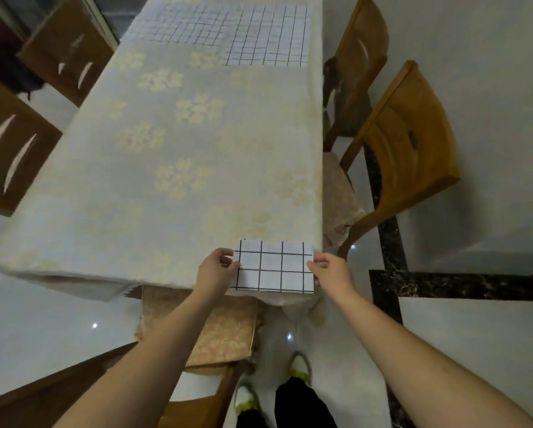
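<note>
A small folded white cloth with a black grid (273,267) lies at the near right corner of the table (172,143). My left hand (217,270) pinches its left edge and my right hand (331,268) pinches its right edge. Two larger gridded cloths lie flat at the table's far end: one with fine lines (191,24) on the left, one with bolder lines (268,37) on the right.
The table wears a pale floral tablecloth. Wooden chairs stand on the right (413,143), on the left (9,156) and just below the near edge (219,332). The floor is glossy tile with a dark marble strip (444,285).
</note>
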{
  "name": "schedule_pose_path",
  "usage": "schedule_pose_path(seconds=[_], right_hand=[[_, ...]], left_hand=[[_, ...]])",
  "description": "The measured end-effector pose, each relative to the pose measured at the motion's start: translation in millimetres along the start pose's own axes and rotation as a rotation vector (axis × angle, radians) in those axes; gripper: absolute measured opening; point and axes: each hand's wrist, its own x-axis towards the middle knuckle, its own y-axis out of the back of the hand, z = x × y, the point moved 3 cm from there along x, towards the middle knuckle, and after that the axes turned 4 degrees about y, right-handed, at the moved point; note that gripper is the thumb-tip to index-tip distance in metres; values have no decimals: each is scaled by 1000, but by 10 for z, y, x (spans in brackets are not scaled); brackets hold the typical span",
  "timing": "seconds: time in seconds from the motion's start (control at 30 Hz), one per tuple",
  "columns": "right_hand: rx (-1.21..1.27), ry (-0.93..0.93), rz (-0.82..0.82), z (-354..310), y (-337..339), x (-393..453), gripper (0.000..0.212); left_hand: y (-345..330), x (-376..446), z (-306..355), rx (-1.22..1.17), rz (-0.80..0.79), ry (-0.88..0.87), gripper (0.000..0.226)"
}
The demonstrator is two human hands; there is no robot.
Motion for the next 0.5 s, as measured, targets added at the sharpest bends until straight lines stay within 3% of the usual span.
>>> schedule_pose_path(seconds=[0.2,0.4,0.5], right_hand=[[-117,13,31,67,-50,191,7],[-209,8,40,164,-30,188,7],[-313,54,115,127,-2,145,17]], left_hand=[[-86,141,12,50,45,-45,32],[-183,89,-43,87,18,-91,47],[-174,98,-85,162,113,-153,51]])
